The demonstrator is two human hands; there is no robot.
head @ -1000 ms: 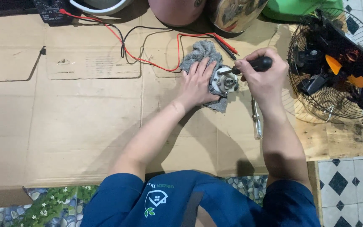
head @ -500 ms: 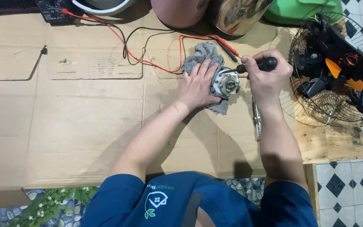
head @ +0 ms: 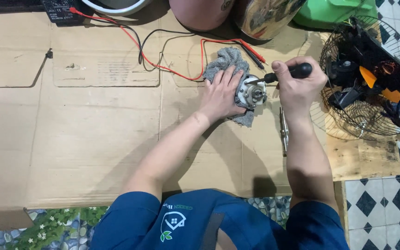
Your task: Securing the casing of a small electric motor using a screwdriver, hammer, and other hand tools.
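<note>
A small round metal motor (head: 252, 92) lies on a grey rag (head: 226, 63) on flattened cardboard (head: 93, 134). My left hand (head: 221, 95) presses flat on the rag and against the motor's left side, steadying it. My right hand (head: 297, 85) grips a black-handled screwdriver (head: 281, 74), whose tip touches the top of the motor. A second metal tool (head: 284, 129) lies on the cardboard just below my right wrist.
Red and black test leads (head: 172, 55) run from a meter (head: 56, 8) at the top left. Round pots (head: 237, 14) stand along the far edge. A wire fan guard (head: 362, 78) holding black and orange parts sits at the right, above a tiled floor (head: 385, 203).
The screwdriver tip stays on the motor while my right hand shifts slightly. My left hand keeps its hold on the rag and motor.
</note>
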